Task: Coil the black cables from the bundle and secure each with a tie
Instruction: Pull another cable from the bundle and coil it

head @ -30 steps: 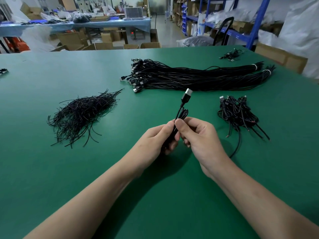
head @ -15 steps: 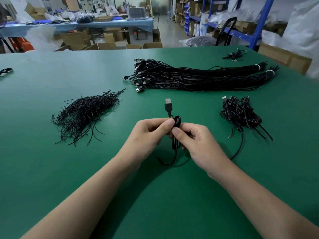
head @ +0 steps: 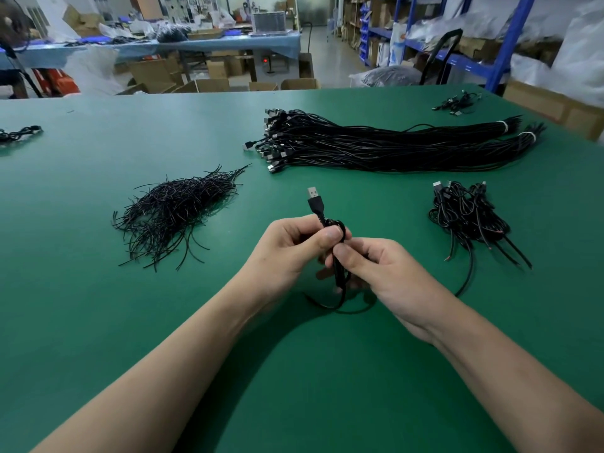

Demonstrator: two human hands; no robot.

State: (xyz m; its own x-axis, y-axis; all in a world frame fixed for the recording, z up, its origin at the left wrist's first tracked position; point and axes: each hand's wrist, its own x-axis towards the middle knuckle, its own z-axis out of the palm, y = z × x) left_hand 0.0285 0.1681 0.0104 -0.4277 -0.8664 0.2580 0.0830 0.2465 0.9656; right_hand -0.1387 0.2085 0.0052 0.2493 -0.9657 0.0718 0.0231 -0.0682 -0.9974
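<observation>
Left hand [head: 287, 246]: curled round the top of the folded cable [head: 337, 269], thumb pressing just under the USB plug [head: 314, 199], so the loops cannot spring apart
Right hand [head: 382, 273]: pinches the same cable lower down, at the centre of the frame, to keep the strands tight while I wind
Loose tail [head: 330, 305]: curves on the green table [head: 98, 322] under my hands, so I judge the coil unfinished
Tie in hand: cannot tell, everything here is black on black
Twist ties [head: 176, 210]: one loose heap at centre left, beside my left hand for a quick grab; far too many to count
Cable bundle [head: 376, 145]: upper centre to right, plugs fanned towards me so I can pull one out; two sheaves, each held by one of the white bands [head: 529, 136], two bands in all
Finished coils [head: 467, 214]: one pile at right, beside my right hand for dropping off; several, not countable
Stray cable clusters: two, one at far left [head: 19, 134], one at upper right [head: 457, 103]
Cables in hand: one, with one plug showing
</observation>
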